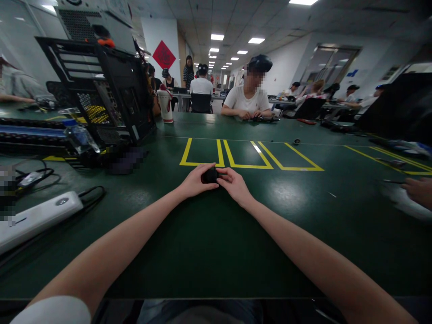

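A small, round black object (211,175) is held at the middle of the green table (202,252), just in front of the yellow tape outlines. Its exact kind cannot be made out. My left hand (197,181) curls around its left side, thumb in front and fingers behind. From the right, the fingertips of my right hand (234,182) pinch its edge. Both hands are closed on it, and they hide part of its sides.
A black computer case (124,99) stands at the left, near a plastic bottle (79,135) and a white power strip (40,220) with cables. A paper cup (165,105) is farther back. Opposite sits a person (248,96); another person's hand (418,191) is at the right edge.
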The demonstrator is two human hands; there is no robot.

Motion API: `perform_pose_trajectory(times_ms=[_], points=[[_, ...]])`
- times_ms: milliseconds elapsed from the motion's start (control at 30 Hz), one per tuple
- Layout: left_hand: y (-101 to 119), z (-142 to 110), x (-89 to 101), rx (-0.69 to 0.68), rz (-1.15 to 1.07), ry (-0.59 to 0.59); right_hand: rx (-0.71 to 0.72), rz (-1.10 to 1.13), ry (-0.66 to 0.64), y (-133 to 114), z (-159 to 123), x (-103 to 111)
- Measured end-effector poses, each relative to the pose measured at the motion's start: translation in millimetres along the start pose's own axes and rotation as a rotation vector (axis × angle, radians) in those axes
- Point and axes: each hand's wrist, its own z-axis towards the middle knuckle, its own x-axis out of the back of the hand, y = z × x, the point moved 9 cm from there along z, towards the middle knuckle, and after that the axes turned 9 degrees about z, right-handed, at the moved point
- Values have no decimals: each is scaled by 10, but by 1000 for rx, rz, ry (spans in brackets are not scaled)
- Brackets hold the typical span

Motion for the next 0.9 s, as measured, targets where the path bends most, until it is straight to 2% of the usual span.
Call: perform_pose_trajectory(times_ms=[167, 467, 600, 800, 900], points=[[-12, 56, -49, 6, -47, -74, -1, 20, -13, -5, -14, -19], [202, 10, 84, -108, 128, 62, -6, 78, -47, 1, -20, -51], [250, -26, 75, -114, 178, 68, 1, 92, -65, -46, -46, -74], [292, -52, 63, -118, 190, 55, -38, 129, 7, -44, -37, -36], [286, -47, 59, -105, 178, 46, -58, 90, -34, -24, -33, -60]])
